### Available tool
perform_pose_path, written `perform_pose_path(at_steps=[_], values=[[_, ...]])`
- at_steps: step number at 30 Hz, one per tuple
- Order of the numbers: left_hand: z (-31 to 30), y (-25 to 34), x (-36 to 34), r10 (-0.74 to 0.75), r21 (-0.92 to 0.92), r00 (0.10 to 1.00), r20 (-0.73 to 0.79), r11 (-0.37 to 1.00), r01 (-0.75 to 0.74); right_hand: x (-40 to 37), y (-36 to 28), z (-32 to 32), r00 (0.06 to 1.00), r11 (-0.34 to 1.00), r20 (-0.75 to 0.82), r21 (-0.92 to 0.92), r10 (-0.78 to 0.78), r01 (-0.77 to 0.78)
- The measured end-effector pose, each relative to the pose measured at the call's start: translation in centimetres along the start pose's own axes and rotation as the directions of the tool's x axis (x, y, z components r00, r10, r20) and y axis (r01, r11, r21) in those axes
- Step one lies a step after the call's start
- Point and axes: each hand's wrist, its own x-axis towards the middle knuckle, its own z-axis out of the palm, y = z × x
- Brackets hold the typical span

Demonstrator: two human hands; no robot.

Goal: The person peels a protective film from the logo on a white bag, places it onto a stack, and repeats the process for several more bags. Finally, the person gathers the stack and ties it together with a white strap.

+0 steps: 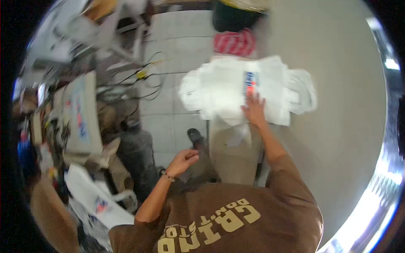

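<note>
A stack of white bags (225, 88) with looped handles at both ends and a blue and red print lies across a cardboard box and the edge of the pale surface. My right hand (255, 110) rests flat on the stack, fingers spread, just below the print. Lower and to the left, my left hand (184, 161) hovers over the floor near my body, with a bracelet at the wrist. Its fingers are curled closed, and nothing shows in them. Under the stack, the brown cardboard box (234, 162) has a strip of tape on it.
On the right stretches a wide pale surface (333, 126). Behind the stack are a red-and-white striped bag (234, 43) and a dark bin (236, 17). Cables (143, 80) run over the tiled floor. Printed white bags (97, 198) and a printed cardboard piece (80, 116) sit on the left.
</note>
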Motion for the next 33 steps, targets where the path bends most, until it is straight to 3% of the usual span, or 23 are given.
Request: perform_pose_path(at_steps=[1, 2, 4, 5, 6, 7, 8, 10, 11, 12, 14, 15, 16, 17, 18, 19, 20, 21, 23, 24, 27, 31, 33], values=[[-1.3, -0.2, -4.0, 0.072, 0.041, 0.992, -0.1, 0.997, -0.068, 0.1, -0.8, -1.0, 0.999, 0.999, -0.017, 0.013, 0.045, -0.045], [-2.6, -0.7, -8.3, 0.136, 0.091, 0.969, -0.208, 0.989, -0.119, 0.2, 0.0, 1.0, 0.976, 0.982, -0.213, 0.189, 0.035, 0.006], [-5.6, -2.1, -15.9, 0.144, 0.036, 0.908, -0.393, 0.989, -0.141, 0.5, -3.5, -1.5, 0.947, 0.959, -0.273, 0.267, 0.171, -0.096], [-6.6, -2.6, -19.9, 0.165, 0.018, 0.864, -0.476, 0.984, -0.178, 0.6, -4.3, -1.1, 0.917, 0.901, -0.377, 0.431, 0.132, 0.048], [-7.3, -1.9, -24.0, 0.166, -0.057, 0.807, -0.566, 0.969, -0.239, 0.4, -6.7, -1.7, 0.863, 0.915, -0.5, 0.377, 0.074, 0.14], [-8.2, -4.1, -27.0, 0.215, -0.04, 0.639, -0.738, 0.932, -0.359, 0.3, -9.7, -2.6, 0.785, 0.923, -0.619, 0.319, 0.031, 0.216], [-8.7, -4.3, -31.0, 0.097, -0.06, 0.513, -0.853, 0.958, -0.281, 0.2, -13.4, -2.8, 0.786, 0.899, -0.618, 0.337, -0.014, 0.281], [-10.6, -9.8, -36.5, 0.232, 0.177, 0.205, -0.951, 0.951, -0.254, -1.4, -20.2, -3.9, 0.913, 0.761, -0.376, 0.543, -0.157, 0.355], [-11.2, -11.8, -38.8, 0.176, 0.162, 0.062, -0.982, 0.969, -0.187, -3.3, -25.0, -7.1, 0.936, 0.667, -0.246, 0.657, -0.251, 0.351], [-12.2, -14.3, -40.7, 0.158, 0.159, -0.026, -0.987, 0.983, -0.091, -5.7, -30.4, -10.2, 0.929, 0.573, -0.122, 0.756, -0.35, 0.316], [-15.0, -19.5, -42.3, 0.142, 0.144, -0.113, -0.983, 0.989, -0.009, -9.9, -39.3, -10.2, 0.842, 0.381, -0.109, 0.856, -0.528, 0.35], [-16.0, -21.1, -42.2, 0.356, 0.338, -0.168, -0.919, 0.932, 0.131, -12.7, -43.3, -13.2, 0.756, 0.304, -0.127, 0.863, -0.642, 0.404], [-16.7, -22.7, -41.8, 0.556, 0.501, -0.185, -0.81, 0.821, 0.276, -15.0, -46.3, -14.2, 0.653, 0.24, -0.029, 0.917, -0.757, 0.319], [-17.1, -23.9, -40.8, 0.532, 0.509, -0.11, -0.84, 0.841, 0.183, -17.3, -49.1, -14.2, 0.592, 0.185, -0.021, 0.941, -0.806, 0.284], [-16.6, -23.1, -39.5, 0.581, 0.553, -0.089, -0.809, 0.803, 0.223, -19.6, -51.5, -14.1, 0.529, 0.138, -0.011, 0.961, -0.849, 0.241], [-15.9, -22.1, -38.5, 0.588, 0.567, -0.017, -0.809, 0.787, 0.243, -21.6, -53.4, -13.9, 0.516, 0.108, -0.046, 0.958, -0.855, 0.264], [-15.5, -21.5, -37.2, 0.603, 0.579, -0.007, -0.798, 0.769, 0.27, -23.0, -55.0, -13.5, 0.501, 0.077, -0.083, 0.954, -0.861, 0.291], [-15.2, -21.1, -36.5, 0.618, 0.591, 0.003, -0.786, 0.75, 0.298, -24.3, -56.7, -13.6, 0.504, 0.09, -0.079, 0.949, -0.86, 0.302], [-15.7, -20.5, -36.2, 0.623, 0.609, 0.018, -0.782, 0.758, 0.235, -26.3, -59.2, -13.8, 0.664, 0.108, 0.007, 0.988, -0.748, 0.111], [-15.9, -20.4, -36.2, 0.627, 0.622, 0.036, -0.778, 0.761, 0.187, -26.7, -60.1, -13.9, 0.694, 0.115, 0.005, 0.987, -0.72, 0.112], [-17.0, -20.5, -36.8, 0.683, 0.686, 0.066, -0.727, 0.721, 0.096, -27.1, -61.6, -12.8, 0.741, 0.034, -0.025, 0.997, -0.671, 0.064], [-17.7, -20.2, -38.0, 0.732, 0.729, 0.134, -0.668, 0.68, -0.081, -27.0, -60.7, -13.3, 0.765, -0.026, -0.166, 0.981, -0.623, 0.192], [-17.9, -19.9, -37.8, 0.748, 0.742, 0.122, -0.652, 0.663, -0.102, -26.5, -60.3, -14.6, 0.761, -0.036, -0.099, 0.994, -0.641, 0.099]])
